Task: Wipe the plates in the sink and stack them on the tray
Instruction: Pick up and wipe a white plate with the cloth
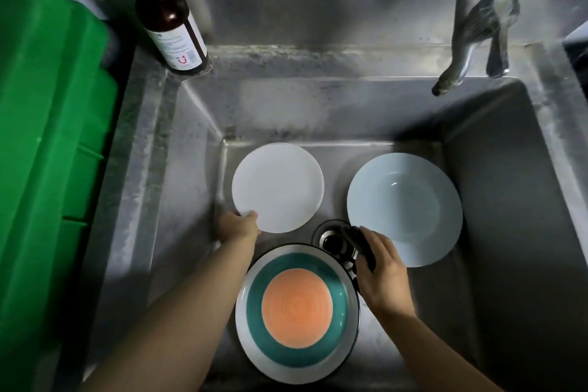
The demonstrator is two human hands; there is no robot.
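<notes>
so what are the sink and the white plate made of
Sink: looks like stainless steel, brushed and dull, with grey sheen, water stains and folded corners.
White plate: probably glazed ceramic, smooth and even white with a thin rim; melamine can't be ruled out. The left hand holds its near edge.

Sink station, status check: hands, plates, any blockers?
Left hand grips white plate rim. Right hand holds dark cloth over drain. Three plates in sink; nothing blocking.
</notes>
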